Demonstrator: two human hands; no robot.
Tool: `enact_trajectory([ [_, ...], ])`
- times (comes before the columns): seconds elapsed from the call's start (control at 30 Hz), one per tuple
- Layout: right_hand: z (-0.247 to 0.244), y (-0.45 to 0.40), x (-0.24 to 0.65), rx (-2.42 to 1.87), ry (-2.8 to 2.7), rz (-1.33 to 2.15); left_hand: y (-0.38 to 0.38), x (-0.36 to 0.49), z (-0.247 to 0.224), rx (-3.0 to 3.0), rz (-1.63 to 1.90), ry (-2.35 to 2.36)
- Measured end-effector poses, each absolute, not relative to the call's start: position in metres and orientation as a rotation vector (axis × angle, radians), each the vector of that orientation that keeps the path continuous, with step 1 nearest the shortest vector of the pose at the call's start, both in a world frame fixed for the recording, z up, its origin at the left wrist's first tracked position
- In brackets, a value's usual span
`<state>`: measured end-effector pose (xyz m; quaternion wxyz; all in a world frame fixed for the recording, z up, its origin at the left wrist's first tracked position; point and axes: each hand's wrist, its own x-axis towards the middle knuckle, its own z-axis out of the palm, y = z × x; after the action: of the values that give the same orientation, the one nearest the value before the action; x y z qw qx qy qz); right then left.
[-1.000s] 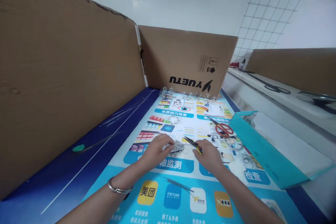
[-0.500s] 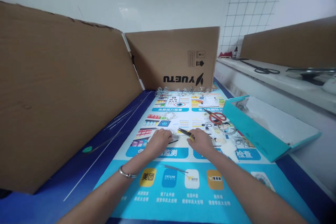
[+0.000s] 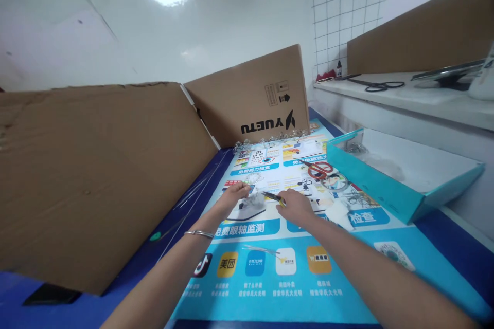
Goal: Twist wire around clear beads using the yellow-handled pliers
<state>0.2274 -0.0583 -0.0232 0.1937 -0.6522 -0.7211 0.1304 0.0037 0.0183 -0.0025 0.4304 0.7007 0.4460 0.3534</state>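
My left hand (image 3: 234, 196) pinches a small transparent plastic scrap (image 3: 252, 200) above a printed poster mat (image 3: 247, 226). My right hand (image 3: 294, 207) grips small pliers with yellow handles (image 3: 273, 197), their dark tips pointing left towards the scrap. The two hands are close together but apart. Red-handled scissors (image 3: 318, 168) lie on the mat to the right, beyond my right hand. A wire tangle (image 3: 357, 198) and a white paper piece (image 3: 338, 214) lie further right.
A teal tray (image 3: 370, 177) stands right of the mat. Transparent scraps (image 3: 270, 139) line the mat's far edge against a YUETU carton (image 3: 254, 97). A cardboard sheet (image 3: 96, 175) walls the left side. Black scissors (image 3: 380, 86) lie on a white ledge (image 3: 405, 100).
The view has tilted and shifted. Both hands have moved slightly up the mat, and my left hand is now raised a little with the scrap.
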Motion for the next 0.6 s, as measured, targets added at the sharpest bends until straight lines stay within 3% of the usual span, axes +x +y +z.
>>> enact_trajectory([
  [0.6, -0.018, -0.072, 0.244, -1.603, -2.032, 0.629, -0.027, 0.043, 0.013, 1.509, 0.848, 0.979],
])
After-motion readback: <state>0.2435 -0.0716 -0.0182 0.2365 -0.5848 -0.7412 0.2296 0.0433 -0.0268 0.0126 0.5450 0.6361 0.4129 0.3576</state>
